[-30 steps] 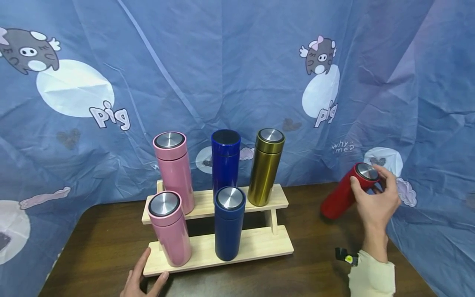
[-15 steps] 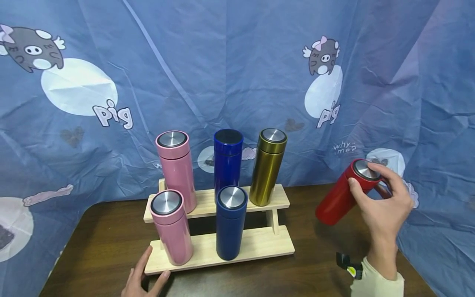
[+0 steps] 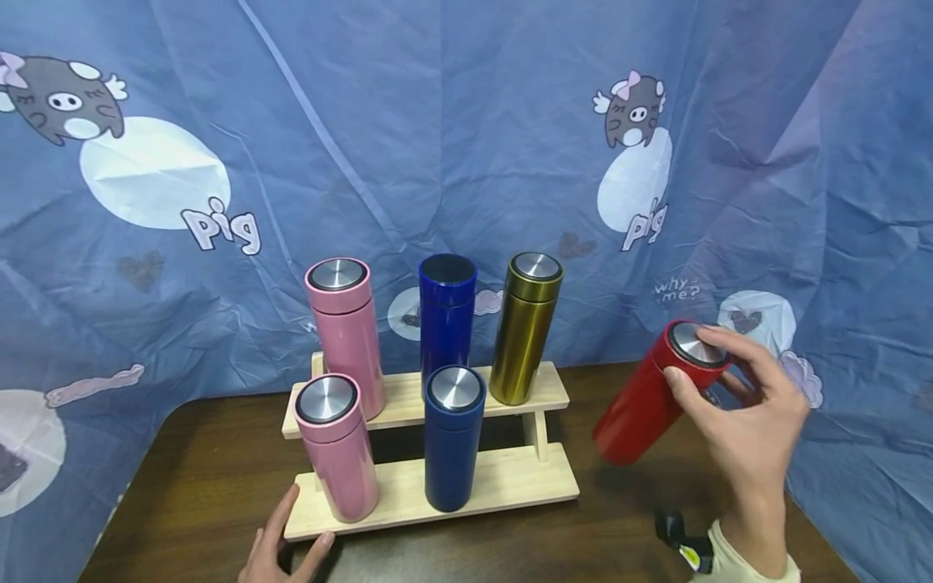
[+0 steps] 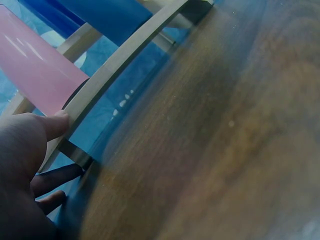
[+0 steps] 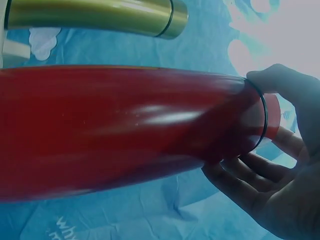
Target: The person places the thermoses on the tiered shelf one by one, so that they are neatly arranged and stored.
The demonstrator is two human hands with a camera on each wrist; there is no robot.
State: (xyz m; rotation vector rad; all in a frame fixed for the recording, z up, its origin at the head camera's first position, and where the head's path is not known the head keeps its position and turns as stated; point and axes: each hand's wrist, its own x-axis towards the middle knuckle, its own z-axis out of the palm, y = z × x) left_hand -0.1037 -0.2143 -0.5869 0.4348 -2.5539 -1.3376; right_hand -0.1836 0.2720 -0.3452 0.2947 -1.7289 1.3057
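My right hand point(image 3: 758, 421) grips a red thermos bottle point(image 3: 641, 405) near its silver-topped lid, with the thumb on the near side. The bottle tilts, its base toward the rack and its lid toward the hand. In the right wrist view the red bottle point(image 5: 125, 130) fills the middle, and fingers curl round its lid end. At the front left, my left hand point(image 3: 273, 546) holds the corner of a two-step wooden rack point(image 3: 510, 482). The left wrist view shows the thumb point(image 4: 57, 124) on the lower shelf's front edge, beside a pink bottle's base.
Pink point(image 3: 346, 340), glossy blue point(image 3: 446, 324) and gold point(image 3: 526, 332) bottles stand on the upper step. Another pink bottle point(image 3: 338, 461) and a dark blue one point(image 3: 453, 445) stand on the lower step. The dark wooden table point(image 3: 197, 461) ends at a blue curtain point(image 3: 510, 121).
My right hand has brought the red bottle left and nearer, toward the rack, its base swinging further left. My left hand stays at the rack's corner.
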